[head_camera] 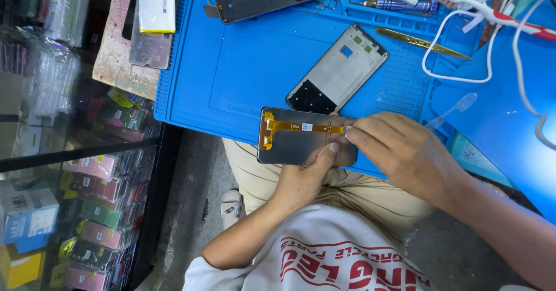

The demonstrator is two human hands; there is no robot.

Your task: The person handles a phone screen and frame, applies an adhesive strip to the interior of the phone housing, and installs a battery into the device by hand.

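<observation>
Here the blue work mat (231, 77) fills the far bench, a bare phone frame (339, 71) lying on it. At its near edge the phone screen panel (301, 143) lies back-up, long axis left to right. The left hand (301, 181) grips it from the near side, thumb on its back. The right hand (399, 149), coming from the right, pinches the orange flex cable (298, 127) at its right end.

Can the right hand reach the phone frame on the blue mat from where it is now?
Probably yes. The right hand pinches the flex cable end on the screen panel, and the phone frame lies just beyond on the blue mat, with nothing between them.
</observation>
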